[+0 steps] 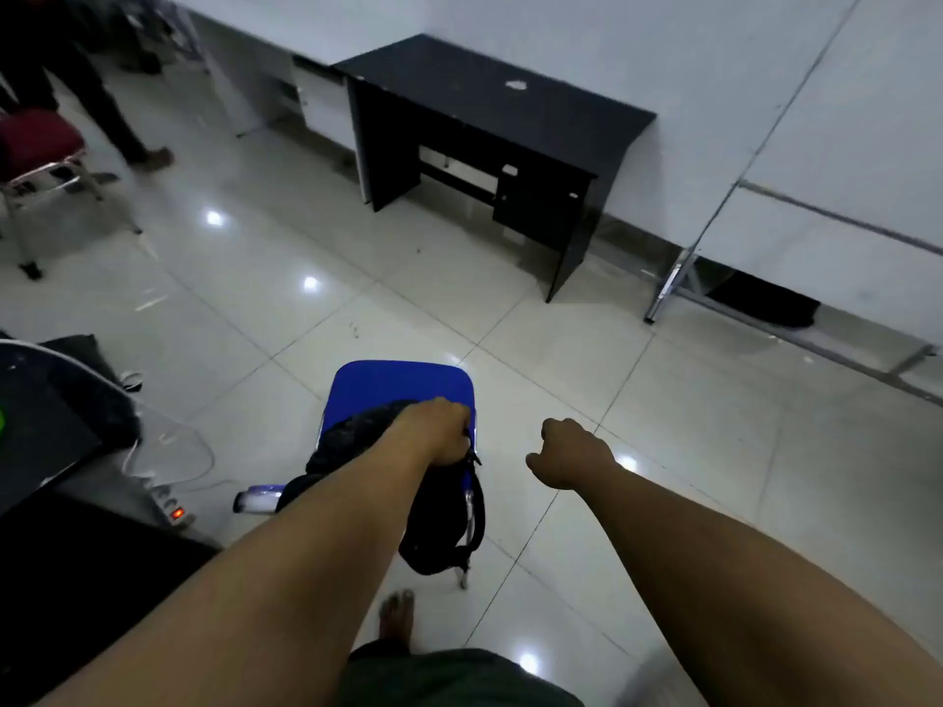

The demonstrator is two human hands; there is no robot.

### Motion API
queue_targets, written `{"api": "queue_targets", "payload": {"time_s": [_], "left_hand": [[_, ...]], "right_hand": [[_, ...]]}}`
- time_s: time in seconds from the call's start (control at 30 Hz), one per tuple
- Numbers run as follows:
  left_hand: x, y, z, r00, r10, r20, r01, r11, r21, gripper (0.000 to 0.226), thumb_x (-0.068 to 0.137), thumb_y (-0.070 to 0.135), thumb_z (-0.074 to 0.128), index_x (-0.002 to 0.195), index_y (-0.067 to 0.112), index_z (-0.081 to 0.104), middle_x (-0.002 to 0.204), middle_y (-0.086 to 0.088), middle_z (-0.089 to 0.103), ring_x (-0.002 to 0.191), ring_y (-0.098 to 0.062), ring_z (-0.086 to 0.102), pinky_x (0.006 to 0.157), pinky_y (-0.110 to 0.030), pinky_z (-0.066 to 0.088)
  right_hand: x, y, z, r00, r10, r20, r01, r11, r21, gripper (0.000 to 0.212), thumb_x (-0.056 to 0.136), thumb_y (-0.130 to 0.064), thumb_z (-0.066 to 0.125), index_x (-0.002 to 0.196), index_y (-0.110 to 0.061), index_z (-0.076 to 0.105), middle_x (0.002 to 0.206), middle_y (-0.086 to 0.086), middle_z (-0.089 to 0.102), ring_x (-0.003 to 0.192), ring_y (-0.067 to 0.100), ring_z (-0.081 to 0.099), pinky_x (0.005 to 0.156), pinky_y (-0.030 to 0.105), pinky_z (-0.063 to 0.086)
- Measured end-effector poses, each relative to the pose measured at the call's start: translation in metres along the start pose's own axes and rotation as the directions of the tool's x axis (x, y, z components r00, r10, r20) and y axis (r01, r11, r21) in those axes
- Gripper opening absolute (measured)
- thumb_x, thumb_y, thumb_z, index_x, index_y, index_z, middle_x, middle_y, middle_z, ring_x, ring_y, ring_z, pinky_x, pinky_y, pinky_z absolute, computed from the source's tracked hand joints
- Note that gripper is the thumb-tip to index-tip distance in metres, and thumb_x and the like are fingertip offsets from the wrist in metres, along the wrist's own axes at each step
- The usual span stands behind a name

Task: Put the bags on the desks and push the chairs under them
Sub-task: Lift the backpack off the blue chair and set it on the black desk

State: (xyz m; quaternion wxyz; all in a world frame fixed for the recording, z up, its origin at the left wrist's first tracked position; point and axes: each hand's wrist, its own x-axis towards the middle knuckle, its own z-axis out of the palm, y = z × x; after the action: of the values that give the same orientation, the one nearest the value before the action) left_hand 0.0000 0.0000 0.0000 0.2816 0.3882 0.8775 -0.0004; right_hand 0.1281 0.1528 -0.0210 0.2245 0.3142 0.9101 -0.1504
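Observation:
A blue chair stands on the tiled floor right in front of me, its seat facing a black desk against the far wall. A black bag lies on the chair and hangs off its back. My left hand grips the top of the bag at the chair's back. My right hand hovers in the air to the right of the chair, fingers curled, holding nothing. The desk top carries only a small white scrap.
A red-seated chair stands at the far left beside another person's legs. A dark table edge, cables and a power strip lie at my left. A metal frame leans on the wall to the right. My bare foot is below the chair.

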Motion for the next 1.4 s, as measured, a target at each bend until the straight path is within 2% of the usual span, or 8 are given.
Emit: {"api": "queue_targets", "payload": {"time_s": [0.13,0.33,0.5,0.67,0.83,1.07,1.3,1.4], "left_hand": [[-0.007,-0.038,0.006,0.991,-0.132,0.023,0.132,0.991,-0.012,0.031,0.086,0.029,0.055,0.114,0.016,0.06,0.114,-0.01,0.062,0.096,-0.03,0.059,0.09,-0.047,0.053],[-0.011,-0.081,0.005,0.878,-0.43,0.212,0.426,0.902,0.068,0.049,0.089,0.024,0.054,0.135,0.011,0.048,0.139,-0.016,0.045,0.127,-0.041,0.045,0.104,-0.066,0.036],[0.002,-0.112,0.006,0.769,-0.502,0.396,0.502,0.857,0.112,0.069,0.071,0.034,0.053,0.138,0.015,0.048,0.137,-0.013,0.049,0.122,-0.037,0.052,0.102,-0.052,0.046],[0.02,-0.125,0.003,0.703,-0.409,0.582,0.4,0.904,0.151,0.059,0.077,0.032,0.059,0.133,0.013,0.053,0.125,-0.011,0.056,0.103,-0.029,0.058,0.095,-0.04,0.05],[0.03,-0.131,-0.006,0.662,-0.363,0.656,0.312,0.929,0.199,0.061,0.093,0.044,0.06,0.14,0.007,0.048,0.138,-0.011,0.052,0.121,-0.031,0.053,0.103,-0.039,0.044],[0.045,-0.152,-0.019,0.613,-0.357,0.704,0.336,0.925,0.177,0.078,0.08,0.052,0.073,0.138,0.006,0.048,0.135,-0.011,0.054,0.123,-0.03,0.053,0.105,-0.04,0.044],[0.055,-0.177,-0.035,0.834,-0.277,0.477,0.143,0.944,0.298,0.04,0.086,0.029,0.07,0.121,0.01,0.064,0.105,-0.004,0.06,0.093,-0.022,0.057,0.094,-0.034,0.049],[0.058,-0.174,-0.041,0.957,-0.234,0.172,0.175,0.937,0.302,0.032,0.089,0.015,0.06,0.121,0.011,0.059,0.11,-0.008,0.058,0.098,-0.026,0.06,0.082,-0.035,0.049]], "right_hand": [[0.003,-0.035,0.009,0.985,-0.099,0.144,0.101,0.995,-0.008,0.047,0.094,-0.044,0.053,0.13,-0.014,0.051,0.129,0.007,0.056,0.113,0.026,0.057,0.081,0.032,0.044],[0.02,-0.085,0.026,0.927,-0.245,0.284,0.227,0.969,0.096,0.046,0.104,-0.046,0.037,0.13,-0.014,0.057,0.129,0.016,0.06,0.116,0.033,0.055,0.093,0.035,0.043],[0.034,-0.115,0.029,0.921,-0.251,0.298,0.194,0.959,0.208,0.05,0.101,-0.052,0.038,0.135,-0.019,0.054,0.133,0.011,0.058,0.119,0.03,0.055,0.099,0.038,0.044],[0.047,-0.132,0.03,0.863,-0.251,0.439,0.136,0.951,0.277,0.057,0.083,-0.055,0.068,0.132,-0.028,0.058,0.131,0.003,0.06,0.119,0.026,0.056,0.097,0.032,0.046],[0.067,-0.136,0.019,0.864,-0.191,0.465,0.114,0.976,0.188,0.051,0.07,-0.042,0.083,0.111,-0.016,0.067,0.113,0.007,0.066,0.101,0.025,0.065,0.092,0.036,0.055],[0.088,-0.145,-0.008,0.887,-0.226,0.402,0.262,0.964,-0.038,0.064,0.081,-0.03,0.079,0.137,-0.018,0.049,0.135,0.007,0.054,0.12,0.03,0.055,0.098,0.038,0.047],[0.099,-0.161,-0.002,0.893,-0.291,0.343,0.315,0.949,-0.015,0.058,0.074,-0.038,0.084,0.122,-0.022,0.054,0.125,0.004,0.058,0.106,0.027,0.058,0.09,0.04,0.051],[0.102,-0.164,-0.003,0.907,-0.296,0.3,0.327,0.943,-0.057,0.059,0.077,-0.037,0.081,0.126,-0.022,0.052,0.124,0.004,0.057,0.108,0.028,0.058,0.089,0.039,0.05]]}}
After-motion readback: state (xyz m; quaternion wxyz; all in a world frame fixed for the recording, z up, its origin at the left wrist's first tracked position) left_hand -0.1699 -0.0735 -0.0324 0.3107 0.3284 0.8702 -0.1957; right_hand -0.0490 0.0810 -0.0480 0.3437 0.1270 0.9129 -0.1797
